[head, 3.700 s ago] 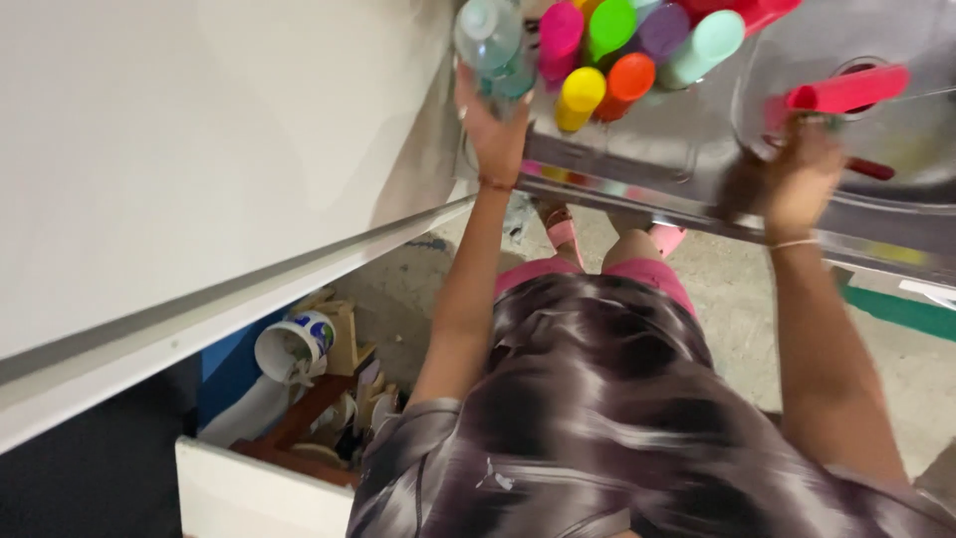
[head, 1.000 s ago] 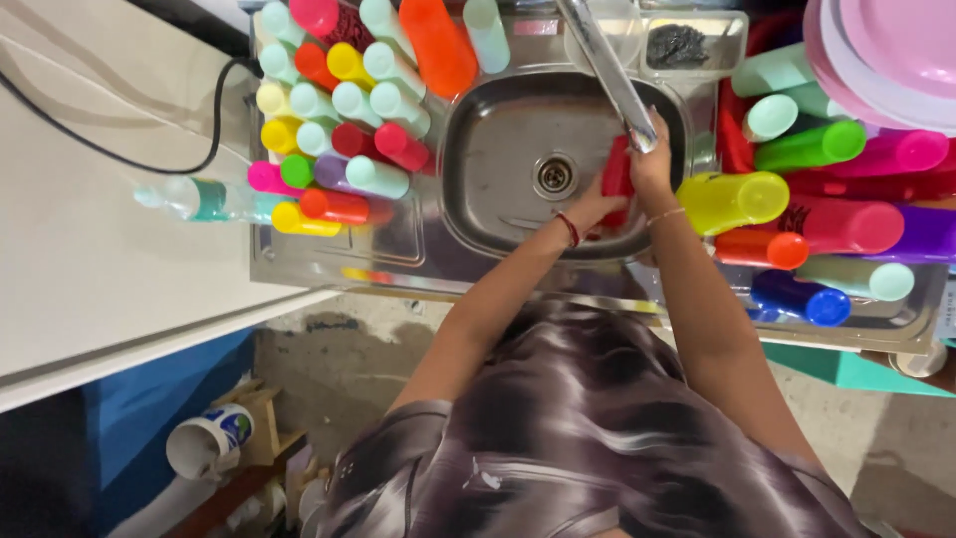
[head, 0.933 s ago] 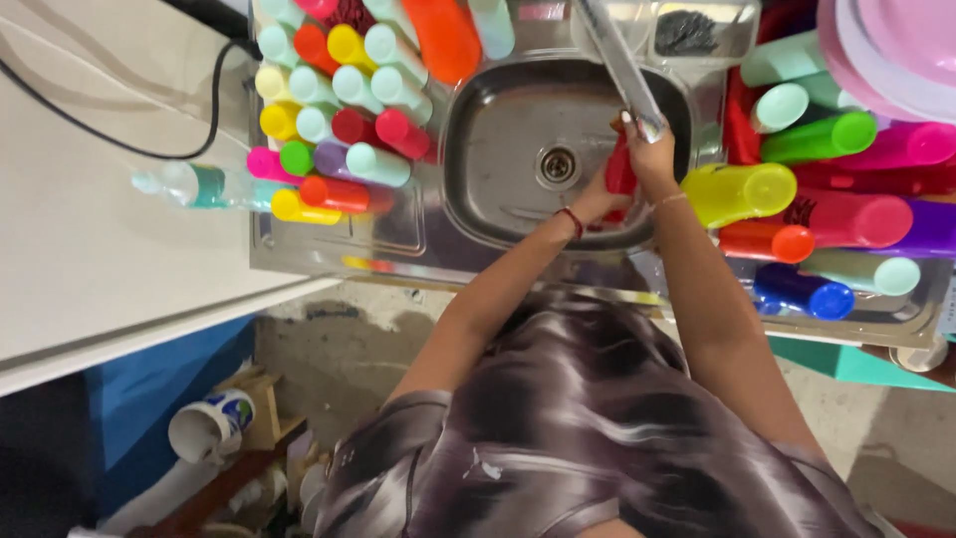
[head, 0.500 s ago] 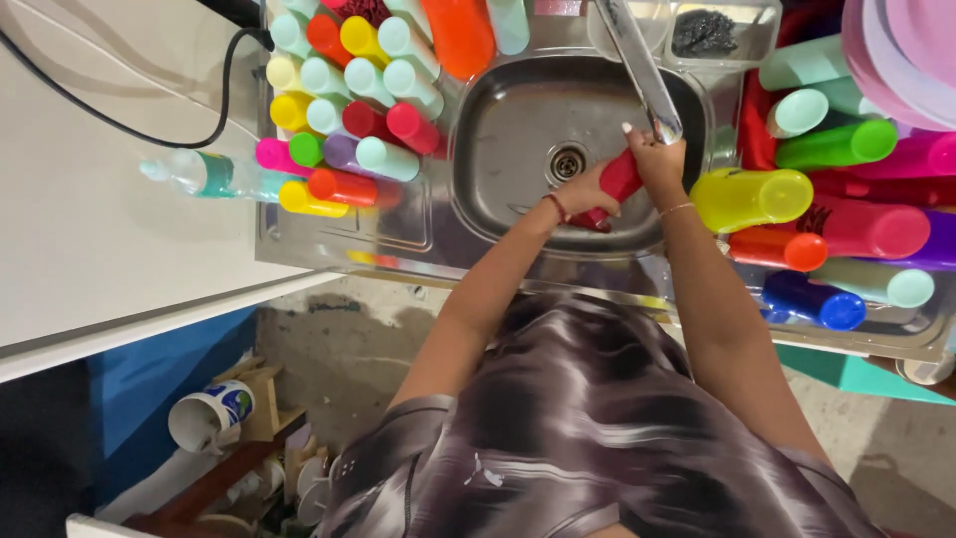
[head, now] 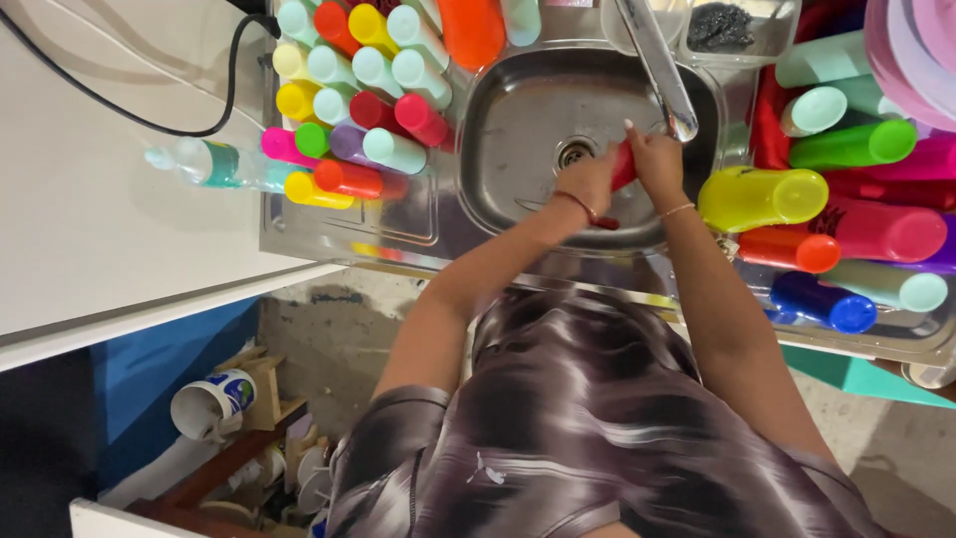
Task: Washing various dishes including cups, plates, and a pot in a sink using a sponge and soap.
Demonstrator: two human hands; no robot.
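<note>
- both hands hold a red cup (head: 623,164) over the sink (head: 518,130), right under the tap (head: 657,65).
- the left hand (head: 590,184) is curled around the cup's low end. the right hand (head: 657,164) is wrapped over its top end, fingers pressed together.
- the cup looks like hard plastic, so it is likely light and stiff and would not break easily. if it is wet it may be slippery, so gripping around the middle with 2 hands seems safest.
- left of the sink, many cups lie in rows: yellow, mint, red, pink, green and purple.
- a clear bottle (head: 214,164) with a teal label lies further left of the sink, on the white counter (head: 90,239).
- right of the sink lie a yellow cup (head: 762,197), a green one, an orange one and a blue one.
- below the sink's left side, a white mug (head: 209,403) with a blue picture sits on the floor.
</note>
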